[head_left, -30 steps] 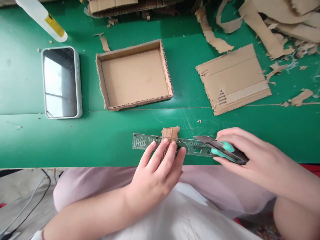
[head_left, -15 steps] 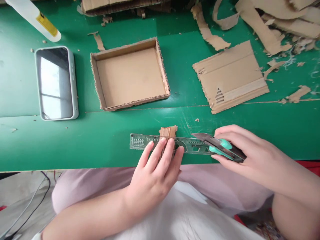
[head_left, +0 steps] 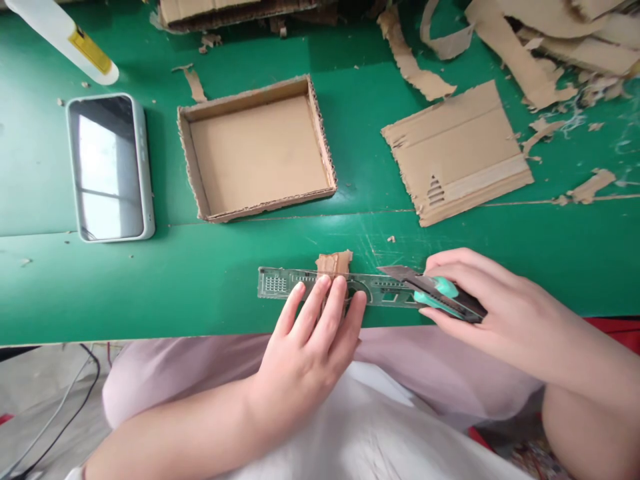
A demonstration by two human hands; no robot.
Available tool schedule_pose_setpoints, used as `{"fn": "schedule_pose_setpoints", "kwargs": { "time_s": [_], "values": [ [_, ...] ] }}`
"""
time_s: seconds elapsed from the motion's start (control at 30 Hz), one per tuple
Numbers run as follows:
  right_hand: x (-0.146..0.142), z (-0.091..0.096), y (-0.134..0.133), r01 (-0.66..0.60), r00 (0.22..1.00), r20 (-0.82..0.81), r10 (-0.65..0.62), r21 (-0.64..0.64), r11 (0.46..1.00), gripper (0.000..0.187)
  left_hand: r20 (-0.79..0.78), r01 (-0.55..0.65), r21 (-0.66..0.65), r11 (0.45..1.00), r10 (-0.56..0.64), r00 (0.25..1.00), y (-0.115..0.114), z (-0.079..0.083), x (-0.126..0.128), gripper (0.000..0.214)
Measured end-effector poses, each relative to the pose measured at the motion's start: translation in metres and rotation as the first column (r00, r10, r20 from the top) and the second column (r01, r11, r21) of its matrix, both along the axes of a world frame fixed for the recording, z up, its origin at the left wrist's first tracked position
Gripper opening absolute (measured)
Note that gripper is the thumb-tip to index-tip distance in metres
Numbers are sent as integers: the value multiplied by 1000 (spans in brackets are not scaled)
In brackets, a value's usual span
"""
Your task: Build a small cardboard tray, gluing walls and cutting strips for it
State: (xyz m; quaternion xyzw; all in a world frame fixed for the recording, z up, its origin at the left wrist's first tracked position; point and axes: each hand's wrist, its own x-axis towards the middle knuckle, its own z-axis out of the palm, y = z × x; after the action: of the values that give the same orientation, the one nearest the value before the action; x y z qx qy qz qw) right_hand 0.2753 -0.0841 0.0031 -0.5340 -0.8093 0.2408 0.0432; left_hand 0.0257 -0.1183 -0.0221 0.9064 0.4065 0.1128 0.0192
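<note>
Behind ruler (head_left: 280,283) and knife (head_left: 440,293), cardboard tray (head_left: 245,101)

The small cardboard piece (head_left: 334,261) shows only its far edge; the rest lies under the clear ruler (head_left: 280,283) and the left hand (head_left: 310,353). The right hand (head_left: 500,307) covers much of the knife (head_left: 435,292), whose tip perhaps touches the ruler. The top edge cuts off the white bottle (head_left: 65,37) and the cardboard stack (head_left: 225,10).
</note>
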Motion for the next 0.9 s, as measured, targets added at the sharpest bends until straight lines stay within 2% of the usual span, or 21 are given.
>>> {"fn": "schedule_pose_setpoints", "kwargs": {
  "time_s": [0.23,0.63,0.9],
  "values": [
    [0,-4,-1,16,999,-27,-16,-4,1000,15,-15,4,-11,1000,-4,1000,-2,-1,0,55],
    [0,1,1,7,1000,-7,-7,-17,1000,11,-27,10,-32,999,-11,1000,-3,0,0,58],
    [-1,1,2,11,1000,-2,-11,-3,1000,11,1,15,-46,999,-15,1000,2,4,0,51]
  ]
}}
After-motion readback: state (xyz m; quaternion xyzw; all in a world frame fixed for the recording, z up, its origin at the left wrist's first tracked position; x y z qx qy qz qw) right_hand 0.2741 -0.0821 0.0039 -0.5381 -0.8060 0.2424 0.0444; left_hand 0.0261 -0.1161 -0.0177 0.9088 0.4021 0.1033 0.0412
